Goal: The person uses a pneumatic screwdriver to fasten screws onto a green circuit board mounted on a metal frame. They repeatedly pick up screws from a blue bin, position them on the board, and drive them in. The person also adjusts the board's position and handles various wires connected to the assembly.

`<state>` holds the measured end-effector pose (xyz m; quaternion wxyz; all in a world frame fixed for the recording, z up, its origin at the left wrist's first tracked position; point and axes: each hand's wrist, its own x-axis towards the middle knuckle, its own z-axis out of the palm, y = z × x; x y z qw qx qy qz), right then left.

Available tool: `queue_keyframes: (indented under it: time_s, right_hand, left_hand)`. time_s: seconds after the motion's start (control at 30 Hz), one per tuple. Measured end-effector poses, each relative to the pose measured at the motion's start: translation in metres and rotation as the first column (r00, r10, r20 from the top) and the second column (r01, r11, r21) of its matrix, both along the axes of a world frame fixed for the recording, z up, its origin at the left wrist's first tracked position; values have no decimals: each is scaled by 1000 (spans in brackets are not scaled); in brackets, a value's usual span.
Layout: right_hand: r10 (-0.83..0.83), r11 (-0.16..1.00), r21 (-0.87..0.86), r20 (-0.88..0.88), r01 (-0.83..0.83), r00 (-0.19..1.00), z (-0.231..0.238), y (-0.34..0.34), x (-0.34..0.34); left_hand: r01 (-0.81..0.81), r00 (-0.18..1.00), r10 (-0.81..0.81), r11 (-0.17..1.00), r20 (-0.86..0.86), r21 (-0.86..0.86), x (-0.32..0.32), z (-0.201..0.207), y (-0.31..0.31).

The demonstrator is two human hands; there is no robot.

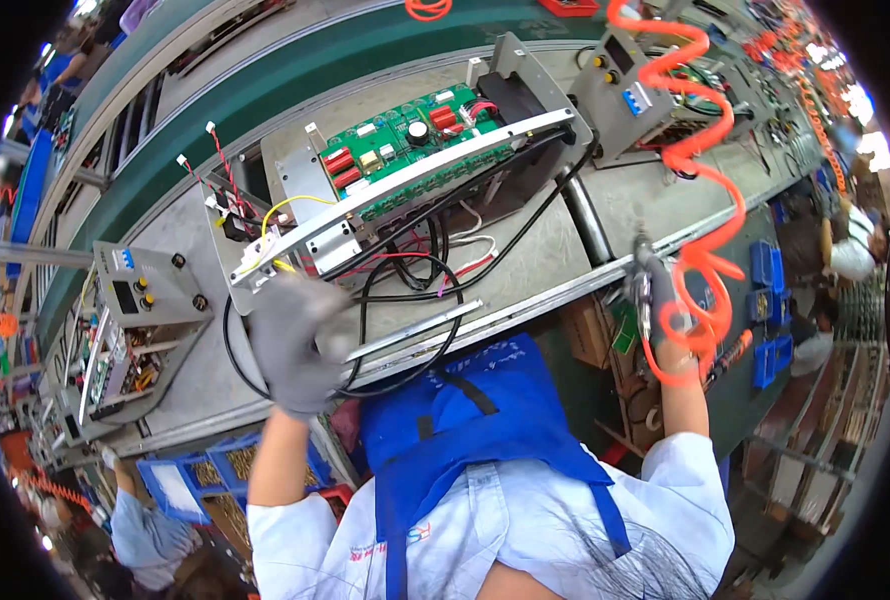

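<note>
My left hand point(300, 345), in a grey glove, is over the near left corner of an open metal chassis point(555, 130). Motion smears its fingers, so I cannot tell whether they hold anything. A green circuit board point(415, 135) with red and white parts sits in the chassis, behind a pale metal rail. Yellow, red and black wires point(405, 255) hang out at its near side. Out to the right, beyond the bench's near edge, my gloved right hand point(653, 290) is closed around an air screwdriver point(645, 312), its blurred tip pointing away from me.
A coiled orange air hose point(710, 180) hangs down by my right hand. Grey units with yellow knobs stand on the bench at left point(155, 285) and right point(620, 90). A loose metal strip point(420, 328) lies along the near edge. Blue bins point(235, 465) sit below left, near another person point(155, 530).
</note>
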<state>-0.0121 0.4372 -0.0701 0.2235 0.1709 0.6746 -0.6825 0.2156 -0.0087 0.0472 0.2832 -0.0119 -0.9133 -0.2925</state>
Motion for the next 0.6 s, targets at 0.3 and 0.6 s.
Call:
queue_keyframes:
  time_s: [0.3, 0.6]
  right_hand:
    - [-156, 726, 662, -102, 184, 983, -217, 138, -231]
    - [486, 822, 480, -310, -306, 817, -20, 59, -239]
  left_hand:
    - [-202, 678, 356, 932, 644, -302, 13, -242, 75]
    - [-665, 707, 603, 745, 370, 57, -8, -77, 114]
